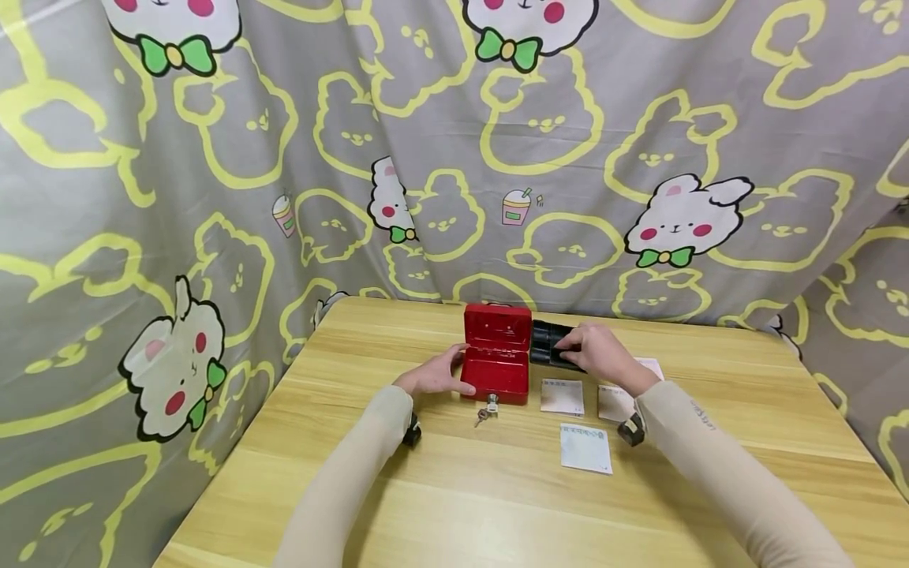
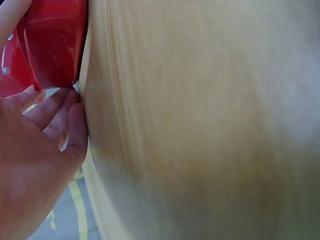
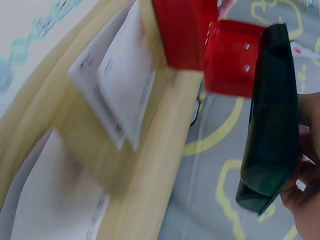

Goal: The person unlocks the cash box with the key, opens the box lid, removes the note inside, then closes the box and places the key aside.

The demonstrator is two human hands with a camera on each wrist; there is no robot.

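Note:
A small red metal cash box (image 1: 494,375) stands on the table with its lid (image 1: 497,325) raised. My left hand (image 1: 435,373) holds it by the left side, thumb by the front corner and fingers toward the back; the left wrist view has these fingertips at the red wall (image 2: 56,47). My right hand (image 1: 602,353) grips a black compartment tray (image 1: 542,344) by its right part, just right of the box. Close up in the right wrist view, the tray (image 3: 272,120) is tilted on edge. Keys (image 1: 483,415) hang at the box's front lock.
Small stacks of printed paper slips lie right of the box: one near it (image 1: 562,397), one in front (image 1: 585,449), one (image 1: 615,403) under the right forearm, and another (image 1: 650,367) behind. A patterned grey curtain (image 1: 440,142) hangs along the wooden table's back edge.

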